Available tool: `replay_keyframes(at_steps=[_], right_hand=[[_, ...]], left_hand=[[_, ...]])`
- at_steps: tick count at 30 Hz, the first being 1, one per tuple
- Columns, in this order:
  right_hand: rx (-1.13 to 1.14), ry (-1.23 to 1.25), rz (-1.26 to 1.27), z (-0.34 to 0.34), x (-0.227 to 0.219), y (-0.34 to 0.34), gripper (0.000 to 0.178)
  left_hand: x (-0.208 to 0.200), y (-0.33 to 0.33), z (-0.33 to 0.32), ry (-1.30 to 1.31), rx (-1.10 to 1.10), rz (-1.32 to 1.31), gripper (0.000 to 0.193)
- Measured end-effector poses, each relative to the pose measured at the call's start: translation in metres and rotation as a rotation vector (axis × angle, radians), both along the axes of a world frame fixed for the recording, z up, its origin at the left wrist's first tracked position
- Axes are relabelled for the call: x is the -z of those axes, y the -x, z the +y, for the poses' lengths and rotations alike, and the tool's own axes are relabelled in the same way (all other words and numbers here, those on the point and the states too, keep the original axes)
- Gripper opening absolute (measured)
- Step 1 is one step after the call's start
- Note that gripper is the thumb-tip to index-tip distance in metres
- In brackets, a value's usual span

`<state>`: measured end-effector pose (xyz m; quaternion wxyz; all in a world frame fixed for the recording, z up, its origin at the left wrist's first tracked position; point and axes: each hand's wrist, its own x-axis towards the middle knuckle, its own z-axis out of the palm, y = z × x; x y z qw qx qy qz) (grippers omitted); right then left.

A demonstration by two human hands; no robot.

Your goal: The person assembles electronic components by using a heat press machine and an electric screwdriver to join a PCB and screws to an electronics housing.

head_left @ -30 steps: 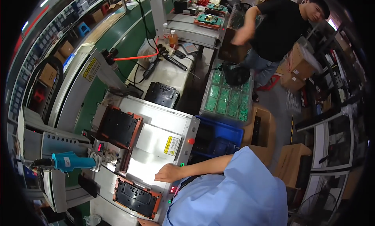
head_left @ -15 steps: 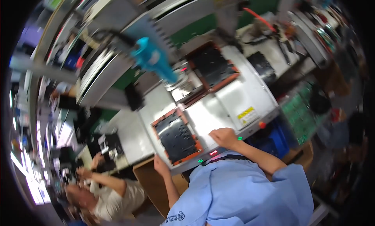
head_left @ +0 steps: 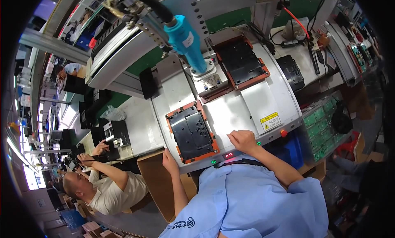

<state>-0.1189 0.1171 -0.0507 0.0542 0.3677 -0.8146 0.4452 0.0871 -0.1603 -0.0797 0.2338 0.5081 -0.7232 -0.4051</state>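
Observation:
My right hand [head_left: 243,141] is curled closed above the front edge of a white tabletop machine [head_left: 224,114], beside a green-lit button [head_left: 259,143]. Nothing shows in its fingers. At the machine's front left corner is my left hand [head_left: 170,162], thumb up and fingers folded, touching or very near the edge; part of it is hidden. Between and beyond the hands, a black plastic panel [head_left: 190,133] lies in an orange-brown frame. A second black panel [head_left: 242,61] lies in a similar frame at the back right. A teal cylinder [head_left: 187,42] stands over a metal press head [head_left: 212,79].
A red knob [head_left: 283,133] and a small red display [head_left: 228,155] are on the machine's front. Green circuit boards [head_left: 319,129] lie at the right. A cardboard box [head_left: 154,176] stands below the left edge. A co-worker [head_left: 111,188] works at the left bench.
My view has shifted and sharpened, so the machine sits farther right and higher in the picture. Both hands keep about the same places on the machine.

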Motion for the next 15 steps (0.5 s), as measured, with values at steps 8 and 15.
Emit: replay_keyframes(at_steps=[8, 15], right_hand=[[-0.023, -0.012, 0.105, 0.004, 0.008, 0.002, 0.03], [-0.02, 0.052, 0.091, 0.008, 0.012, 0.003, 0.028]], left_hand=[[0.009, -0.008, -0.007, -0.079, 0.026, -0.02, 0.043], [-0.006, 0.001, 0.0, -0.1, 0.042, -0.045, 0.047]])
